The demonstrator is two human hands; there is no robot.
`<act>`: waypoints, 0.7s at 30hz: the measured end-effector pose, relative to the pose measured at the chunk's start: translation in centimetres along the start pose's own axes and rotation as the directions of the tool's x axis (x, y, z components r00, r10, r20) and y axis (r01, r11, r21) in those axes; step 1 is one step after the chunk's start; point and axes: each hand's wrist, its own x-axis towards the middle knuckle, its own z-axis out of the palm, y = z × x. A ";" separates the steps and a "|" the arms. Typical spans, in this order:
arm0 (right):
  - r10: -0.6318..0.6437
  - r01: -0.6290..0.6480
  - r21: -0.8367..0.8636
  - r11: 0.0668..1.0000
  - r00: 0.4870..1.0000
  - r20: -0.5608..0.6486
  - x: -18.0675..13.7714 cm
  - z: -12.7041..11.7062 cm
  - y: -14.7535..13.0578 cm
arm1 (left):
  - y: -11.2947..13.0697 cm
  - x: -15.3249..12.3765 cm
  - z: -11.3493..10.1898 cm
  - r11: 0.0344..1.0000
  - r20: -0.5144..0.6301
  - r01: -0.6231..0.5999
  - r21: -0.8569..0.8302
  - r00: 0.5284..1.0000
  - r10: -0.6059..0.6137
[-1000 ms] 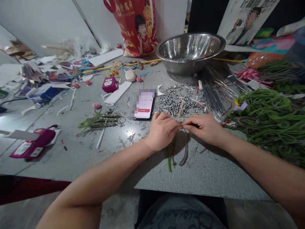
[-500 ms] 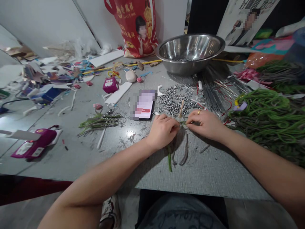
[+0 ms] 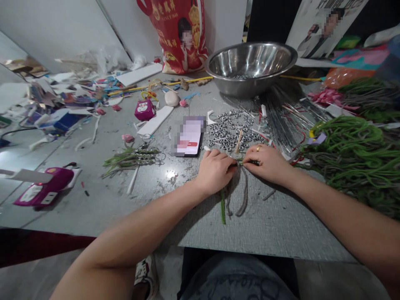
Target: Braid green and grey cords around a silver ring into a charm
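Observation:
My left hand (image 3: 216, 171) is closed, thumb and fingers pinching a green and grey cord (image 3: 240, 161). On the other side my right hand (image 3: 265, 161), with a ring on one finger, pinches the same cord a short way off. Loose cord ends hang down onto the table between and below the hands: a green one (image 3: 223, 210) and a grey one (image 3: 243, 198). Just beyond the fingertips a thin wooden stick (image 3: 238, 142) stands up at a slant. Shiny metal beads (image 3: 229, 125) lie scattered behind it. My fingers hide part of the cord.
A phone (image 3: 189, 136) lies left of the beads, and a steel bowl (image 3: 223, 85) stands behind them. Green and grey cords (image 3: 350, 154) pile up at right. Finished-looking cord pieces (image 3: 131, 160) lie at left near a purple power strip (image 3: 46, 187). A red bag (image 3: 170, 37) stands behind.
Both hands keep their pinch on the cord between them, with only slight finger shifts. The view has moved a little; nothing else visibly differs.

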 end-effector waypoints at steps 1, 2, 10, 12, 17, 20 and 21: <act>-0.002 0.002 0.003 1.000 1.000 -0.004 0.0 0.1 -0.1 | 0.0 0.0 0.0 1.000 -0.001 0.000 0.003 1.000 0.000; -0.002 0.002 0.003 1.000 1.000 -0.008 0.0 0.1 -0.1 | 0.0 0.0 0.0 1.000 -0.002 0.000 0.006 1.000 0.000; 0.014 -0.014 0.012 1.000 1.000 0.002 0.2 0.4 -0.4 | 0.2 0.2 0.0 1.000 0.001 -0.009 0.018 1.000 0.009; 0.014 -0.015 0.015 1.000 1.000 0.009 0.2 0.5 -0.3 | 0.3 0.2 0.0 1.000 0.004 -0.011 0.022 1.000 0.011; 0.007 -0.007 0.005 1.000 1.000 0.021 0.1 0.5 -0.3 | 0.4 0.3 0.0 1.000 0.013 -0.006 0.029 1.000 0.005; 0.014 -0.015 0.034 0.999 0.999 0.043 0.1 0.1 -0.3 | 0.4 0.3 0.0 1.000 0.005 -0.008 0.019 1.000 0.007; 0.017 -0.019 0.044 0.999 0.998 0.054 0.2 -0.1 -0.3 | 0.3 0.3 0.0 1.000 0.003 -0.009 0.013 1.000 0.009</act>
